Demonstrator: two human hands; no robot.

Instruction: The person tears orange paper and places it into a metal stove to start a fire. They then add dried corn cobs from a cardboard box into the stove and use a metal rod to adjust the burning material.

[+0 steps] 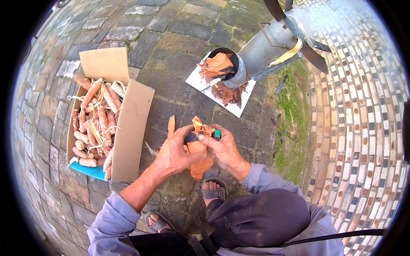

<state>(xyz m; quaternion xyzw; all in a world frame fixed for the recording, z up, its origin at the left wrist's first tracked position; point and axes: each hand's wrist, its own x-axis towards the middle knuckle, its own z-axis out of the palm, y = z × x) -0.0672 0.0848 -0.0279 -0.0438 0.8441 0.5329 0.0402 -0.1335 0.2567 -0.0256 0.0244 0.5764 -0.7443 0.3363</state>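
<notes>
Outdoors on grey stone paving (171, 47), both the left hand (173, 153) and right hand (224, 149) pinch orange paper (198, 151).

Count: 1 cardboard box (130, 128) of corn cobs (96, 121) (too many to count), 1 metal cylinder (260, 51), 1 white board (200, 81), 2 hands, 2 sandals (213, 187), 1 green-tipped lighter (217, 135).

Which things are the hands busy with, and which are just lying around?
In use:
- left hand and right hand, both holding the orange paper
- small dark thing with a green tip, at the right hand's fingers

Lying about:
- cardboard box of corn cobs
- grey metal tube stuffed with orange paper, on a white board
</notes>
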